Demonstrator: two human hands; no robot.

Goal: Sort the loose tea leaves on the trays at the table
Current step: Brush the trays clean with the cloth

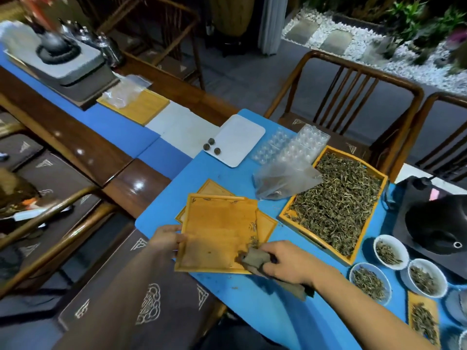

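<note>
An empty bamboo tray (214, 233) is gripped at its left edge by the left hand (168, 239), thumb laid on top, the other fingers hidden beneath the wood. This tray is stacked askew on a second bamboo tray (265, 224), of which only the corners are seen. A folded brownish cloth (255, 260) is clutched in the right hand (288, 261), fingers curled round it, and is pressed on the near right corner of the top tray, where a small clump of tea leaves (252, 241) is gathered. The cloth's far end is partly covered by the wrist.

Further right, a large bamboo tray (313, 238) is filled with loose tea leaves (338, 200) on the blue table cover (227, 178). A crumpled clear plastic bag (283, 180) is lying against its left side; the contents cannot be made out clearly. Three white bowls (390, 251) of sorted leaves are set near the right edge, and a small tray of leaves (424, 322) is cut off at the bottom right corner. A dark appliance (434, 223) beside them is only partly in view and hard to identify.

Farther back, three dark tea balls (212, 145) are placed on a white tray (240, 140), with clear plastic moulds (295, 145) just beside it. The far left of the table is blurred.
</note>
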